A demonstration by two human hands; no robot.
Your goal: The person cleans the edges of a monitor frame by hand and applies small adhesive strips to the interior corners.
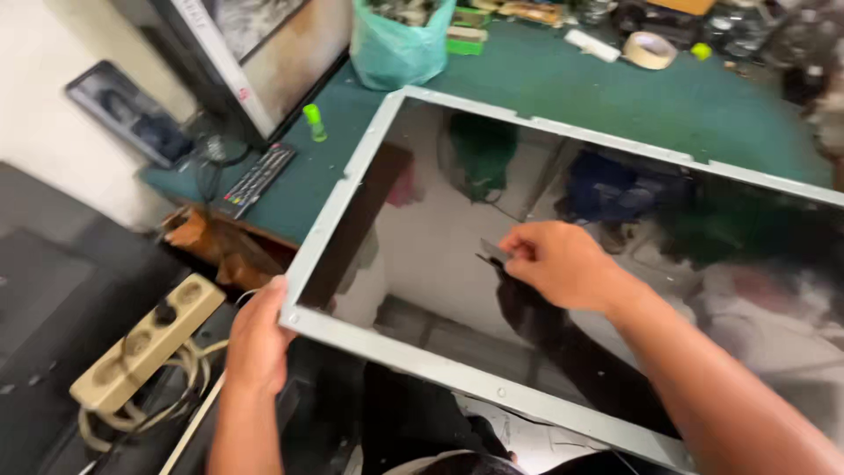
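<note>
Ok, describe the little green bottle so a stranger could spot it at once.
Start at the green table and go to its left end, beside the glossy panel with the grey frame. The small bottle stands upright between that frame's corner and a black remote. It alone is bright lime green.

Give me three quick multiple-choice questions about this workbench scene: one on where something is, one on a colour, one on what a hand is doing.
1. Where does the remote control lie?
A. on the glossy panel
B. on the table left of the panel
C. on the floor

2. What colour is the table top?
A. red
B. white
C. dark green

3. What is the left hand doing?
A. gripping the corner of the panel frame
B. resting in a lap
C. holding the power strip

Answers: 1 B, it sits on the green top beside the frame's left edge. 2 C, green shows all round the panel. 3 A, its fingers wrap the near left corner, while the right hand presses a small flat tool to the glass.
</note>
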